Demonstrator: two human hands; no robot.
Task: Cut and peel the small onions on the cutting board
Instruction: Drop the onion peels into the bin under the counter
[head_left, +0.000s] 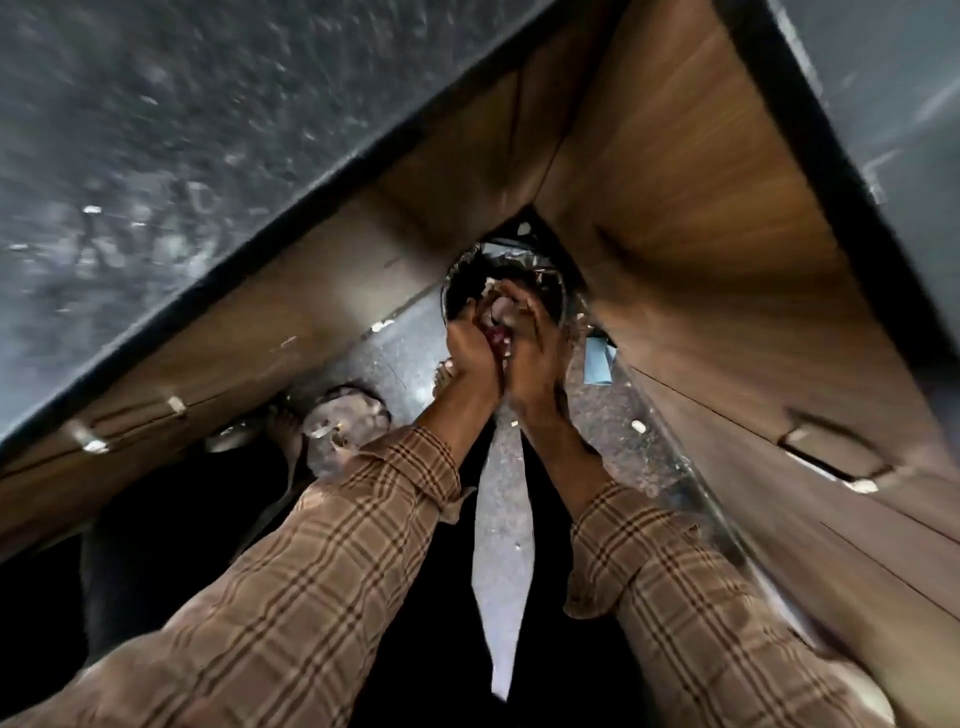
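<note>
From the head camera, both arms reach straight down, in brown checked sleeves (322, 561) rolled back from the wrists. The left hand (475, 358) and the right hand (530, 353) are pressed together side by side, making one cup over a round bin (452, 291) that stands on the floor in the corner of the wooden cabinets (701, 260). The fingers of both hands curl inward around a bunch of onion peels (497, 332), purple and pale, which lies between the palms just above the opening of the bin. Inside the bin there is a dark liner and some pale scraps, but the picture is blurred, so I cannot tell more. The cutting board is not visible here. The dark speckled countertop (156, 156) fills the upper left.
</note>
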